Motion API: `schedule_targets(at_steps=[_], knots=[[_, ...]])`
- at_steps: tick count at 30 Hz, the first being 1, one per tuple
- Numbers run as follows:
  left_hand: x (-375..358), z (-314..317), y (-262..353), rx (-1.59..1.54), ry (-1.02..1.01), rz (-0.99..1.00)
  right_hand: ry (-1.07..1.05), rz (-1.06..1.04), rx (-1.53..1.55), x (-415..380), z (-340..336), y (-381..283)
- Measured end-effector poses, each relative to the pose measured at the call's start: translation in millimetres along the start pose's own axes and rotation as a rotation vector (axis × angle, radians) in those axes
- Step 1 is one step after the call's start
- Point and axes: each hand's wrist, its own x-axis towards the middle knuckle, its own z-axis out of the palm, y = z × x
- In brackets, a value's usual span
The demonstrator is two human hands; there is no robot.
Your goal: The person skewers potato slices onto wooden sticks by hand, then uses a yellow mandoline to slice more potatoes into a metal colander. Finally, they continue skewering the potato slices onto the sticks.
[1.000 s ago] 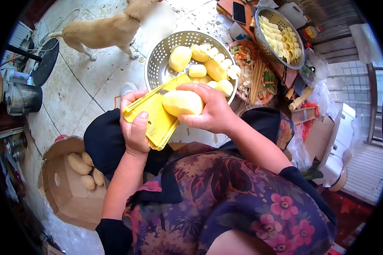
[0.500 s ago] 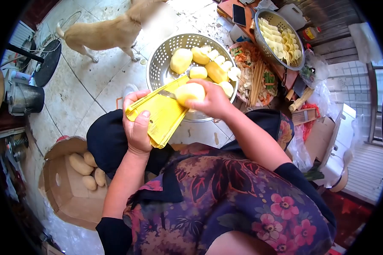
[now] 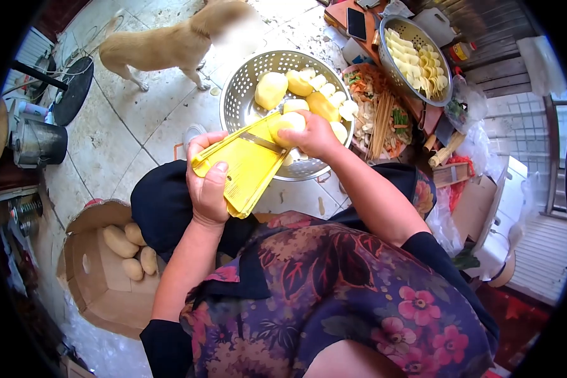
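So we've got the yellow mandoline slicer (image 3: 242, 165) tilted with its far end propped on the rim of the big perforated colander (image 3: 236, 94), seemingly so whatever comes off the blade drops in with the peeled potatoes already there. Our left hand (image 3: 206, 189) is wrapped tight around the slicer's near end, thumb on top, to steady it. Our right hand (image 3: 312, 135) is closed over a peeled potato (image 3: 285, 126), pressing it flat onto the slicer's upper end just past the blade.
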Motion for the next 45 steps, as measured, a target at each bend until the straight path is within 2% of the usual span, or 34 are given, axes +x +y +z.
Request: schedule_targets(at_steps=[2,3,4,6,8,10,11,14,15,18,20,22,23,26,27,30,31,33,34,35,39,42,43,44,45], knots=[[-1.1,1.4,0.3,-0.039,0.014,-0.016,-0.035,-0.034,0.119,-0.9,1.4,4.7],[-1.9,1.6,0.6,-0.046,0.021,-0.021,-0.075,-0.106,0.154,-17.9,-1.0,-18.7],[-1.7,2.3,1.9,-0.057,0.016,-0.023,-0.067,-0.176,0.003,-37.6,-4.9,-44.1],[-3.7,3.4,1.7,-0.063,0.009,-0.032,-0.018,-0.513,-0.134,-61.3,-3.2,-67.9],[-2.8,7.0,3.5,-0.045,0.042,-0.003,-0.01,-0.508,-0.146,-50.8,-3.2,-59.9],[-0.7,2.0,0.4,-0.022,0.019,0.003,-0.047,-0.099,0.033,-13.3,0.0,-20.2],[-0.9,-0.1,-1.0,-0.004,0.004,0.0,-0.028,-0.024,0.018,3.2,3.2,2.3],[-2.6,4.3,4.3,-0.019,0.017,-0.016,-0.023,-0.096,0.065,0.2,7.0,4.3],[-2.5,3.9,4.2,-0.025,0.025,-0.019,-0.114,-0.125,0.058,-23.5,-3.5,-37.9],[-5.4,3.6,1.4,-0.054,0.03,-0.024,-0.106,-0.456,-0.058,-62.2,-1.7,-72.8],[-4.0,5.4,3.1,0.0,0.049,0.004,-0.036,-0.31,-0.148,-46.1,1.1,-55.4],[-2.4,2.1,3.1,-0.008,0.023,-0.014,-0.067,-0.07,0.036,-13.4,-1.2,-20.8],[-1.9,0.5,0.5,0.028,0.016,0.004,-0.038,-0.029,0.05,4.3,2.3,6.6],[-3.1,1.9,0.3,0.035,0.024,0.008,-0.068,-0.071,0.058,0.1,1.9,0.5],[-4.2,2.5,0.1,0.008,0.033,-0.006,-0.111,-0.122,0.017,-19.5,-4.3,-32.4],[-4.1,3.6,-2.1,-0.007,0.04,0.021,-0.12,-0.468,-0.076,-55.6,-3.1,-67.0],[-3.6,3.0,-1.4,-0.002,0.037,0.022,-0.121,-0.437,-0.046,-51.2,-2.0,-61.5],[-3.3,1.6,-1.2,0.005,0.05,-0.001,-0.098,-0.217,-0.013,-25.7,0.0,-34.7],[-2.6,0.2,-2.0,0.007,0.047,0.004,-0.095,-0.104,0.042,-8.3,1.5,-14.2],[-2.2,-2.0,-3.3,0.031,0.026,0.013,-0.031,-0.077,0.06,10.6,9.2,18.1],[-4.0,6.2,3.6,-0.025,0.056,0.011,-0.098,-0.138,0.057,-12.6,2.6,-18.0],[-4.8,3.3,-1.3,0.008,0.038,0.023,-0.12,-0.501,-0.017,-52.5,1.2,-58.9],[-4.6,2.5,-1.3,0.01,0.037,0.021,-0.086,-0.55,-0.07,-51.1,2.7,-57.5],[-3.9,1.8,-0.8,0.024,0.042,0.011,-0.083,-0.552,-0.068,-43.2,3.0,-49.5],[-3.7,1.2,0.5,0.038,0.048,0.003,-0.091,-0.357,0.012,-29.1,4.0,-34.0]])
